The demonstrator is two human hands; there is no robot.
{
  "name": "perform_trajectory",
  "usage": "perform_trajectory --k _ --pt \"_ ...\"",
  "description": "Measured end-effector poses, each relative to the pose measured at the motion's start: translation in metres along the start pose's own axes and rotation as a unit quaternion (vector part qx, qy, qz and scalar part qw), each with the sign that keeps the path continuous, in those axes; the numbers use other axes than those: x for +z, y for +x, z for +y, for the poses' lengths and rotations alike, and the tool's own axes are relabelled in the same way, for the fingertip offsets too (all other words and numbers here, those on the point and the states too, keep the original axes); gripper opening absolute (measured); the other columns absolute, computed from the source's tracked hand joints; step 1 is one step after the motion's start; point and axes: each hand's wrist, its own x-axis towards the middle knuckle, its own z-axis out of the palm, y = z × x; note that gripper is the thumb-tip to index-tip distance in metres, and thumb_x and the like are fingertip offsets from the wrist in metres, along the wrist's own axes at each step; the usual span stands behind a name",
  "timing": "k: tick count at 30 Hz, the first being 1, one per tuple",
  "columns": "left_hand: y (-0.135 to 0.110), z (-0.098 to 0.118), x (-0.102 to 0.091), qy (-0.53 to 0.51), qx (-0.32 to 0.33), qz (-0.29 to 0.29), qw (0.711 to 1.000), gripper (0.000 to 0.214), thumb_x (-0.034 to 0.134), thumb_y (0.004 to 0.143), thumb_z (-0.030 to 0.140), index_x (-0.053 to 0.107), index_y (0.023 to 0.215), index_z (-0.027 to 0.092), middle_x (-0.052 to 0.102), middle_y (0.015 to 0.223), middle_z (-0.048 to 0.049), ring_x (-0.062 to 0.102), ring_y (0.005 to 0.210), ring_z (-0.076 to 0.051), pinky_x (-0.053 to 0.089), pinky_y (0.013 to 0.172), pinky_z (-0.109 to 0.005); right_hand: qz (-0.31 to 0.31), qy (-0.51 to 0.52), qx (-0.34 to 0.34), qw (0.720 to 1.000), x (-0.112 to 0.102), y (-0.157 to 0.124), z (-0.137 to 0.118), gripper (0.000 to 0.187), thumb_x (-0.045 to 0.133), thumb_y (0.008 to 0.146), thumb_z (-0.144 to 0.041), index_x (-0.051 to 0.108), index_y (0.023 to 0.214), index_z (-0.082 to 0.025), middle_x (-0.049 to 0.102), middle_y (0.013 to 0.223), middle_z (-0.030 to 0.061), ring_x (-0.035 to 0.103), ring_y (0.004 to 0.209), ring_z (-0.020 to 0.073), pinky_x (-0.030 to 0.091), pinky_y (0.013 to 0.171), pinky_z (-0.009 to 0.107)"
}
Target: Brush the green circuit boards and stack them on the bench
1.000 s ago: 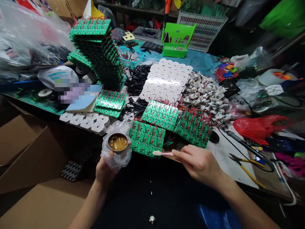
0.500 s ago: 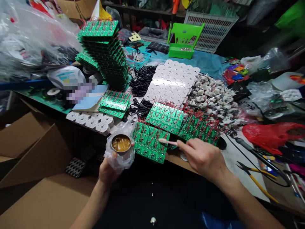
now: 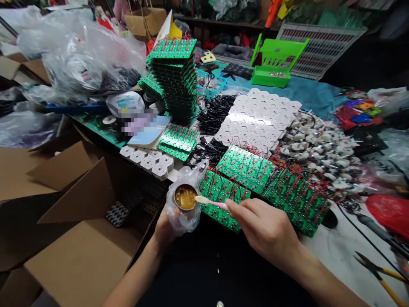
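My left hand (image 3: pixel 164 228) is closed round a small round tin (image 3: pixel 185 197) wrapped in a clear plastic bag (image 3: pixel 183 224); amber paste or liquid shows inside. In my right hand (image 3: pixel 265 228) is a pink toothbrush (image 3: pixel 212 203), gripped by its handle between thumb and fingers. Its pale bristle head lies at the right rim of the tin. Under the brush is a green circuit board (image 3: pixel 223 192) with red and black wires, at the table's front edge. Another wired board (image 3: pixel 246 168) lies just behind it, and more boards (image 3: pixel 295 198) lie to the right.
A tall stack of circuit boards (image 3: pixel 175 81) stands at the back left. White scalloped panels (image 3: pixel 258 121) lie mid-table beside a heap of small white parts (image 3: pixel 319 149). Yellow-handled pliers (image 3: pixel 380 270) rest at the right. Open cardboard boxes (image 3: pixel 83 256) stand below on the left.
My right hand has moved the toothbrush from over the front circuit board leftwards to the tin's rim. The view has turned left, so the table appears further right.
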Motion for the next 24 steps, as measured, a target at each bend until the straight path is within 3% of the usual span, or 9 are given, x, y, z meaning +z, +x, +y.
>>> perform_trajectory --k 3,7,12,17,20,24 --pt "0.001 -0.004 -0.006 0.010 0.013 -0.012 1.000 0.066 0.086 0.057 0.047 0.069 0.114 0.018 0.071 0.117 -0.0162 0.068 0.105 -0.040 0.049 0.102 -0.062 -0.027 -0.068 -0.047 0.996 0.007 0.022 -0.003 0.026 0.048 0.098 -0.012 0.069 0.113 -0.014 0.060 0.069 0.0025 0.049 0.061 0.0143 0.035 0.056 0.030" --pt "0.000 -0.005 -0.007 0.001 0.019 -0.018 1.000 0.069 0.086 0.057 0.045 0.067 0.118 0.016 0.072 0.114 -0.0173 0.069 0.102 -0.039 0.052 0.099 -0.059 -0.049 -0.095 -0.066 0.992 -0.003 0.030 -0.005 0.027 0.046 0.099 -0.013 0.070 0.112 -0.016 0.059 0.068 0.0016 0.048 0.060 0.0142 0.031 0.055 0.031" --pt "-0.001 0.000 -0.002 0.004 0.002 -0.012 1.000 0.070 0.087 0.055 0.049 0.068 0.115 0.016 0.073 0.108 -0.0186 0.069 0.100 -0.043 0.052 0.096 -0.064 -0.038 -0.121 0.012 0.992 -0.016 0.028 0.026 0.028 0.045 0.102 -0.022 0.069 0.117 -0.017 0.065 0.074 0.0030 0.055 0.066 0.0127 0.033 0.058 0.028" --pt "-0.001 -0.005 -0.010 -0.009 -0.009 -0.014 1.000 0.076 0.087 0.055 0.052 0.067 0.120 0.018 0.074 0.112 -0.0159 0.068 0.105 -0.044 0.051 0.099 -0.063 -0.059 -0.244 0.124 0.960 -0.001 0.034 0.073 0.039 0.036 0.105 -0.035 0.072 0.103 -0.022 0.063 0.069 0.0036 0.050 0.059 0.0136 0.020 0.052 0.029" --pt "-0.001 -0.007 -0.023 -0.006 -0.024 -0.033 0.999 0.078 0.085 0.058 0.051 0.065 0.126 0.018 0.073 0.114 -0.0154 0.066 0.111 -0.045 0.052 0.100 -0.062 -0.095 -0.241 0.121 0.958 0.007 0.042 0.080 0.039 0.035 0.104 -0.034 0.071 0.098 -0.022 0.062 0.069 0.0032 0.046 0.058 0.0129 0.016 0.053 0.030" --pt "-0.003 -0.004 -0.036 0.017 -0.015 -0.039 0.999 0.077 0.084 0.058 0.051 0.067 0.126 0.017 0.075 0.108 -0.0191 0.066 0.109 -0.048 0.055 0.093 -0.064 -0.110 -0.241 0.079 0.961 0.007 0.049 0.070 0.032 0.040 0.102 -0.029 0.068 0.090 -0.021 0.057 0.066 0.0021 0.042 0.058 0.0132 0.015 0.054 0.031"
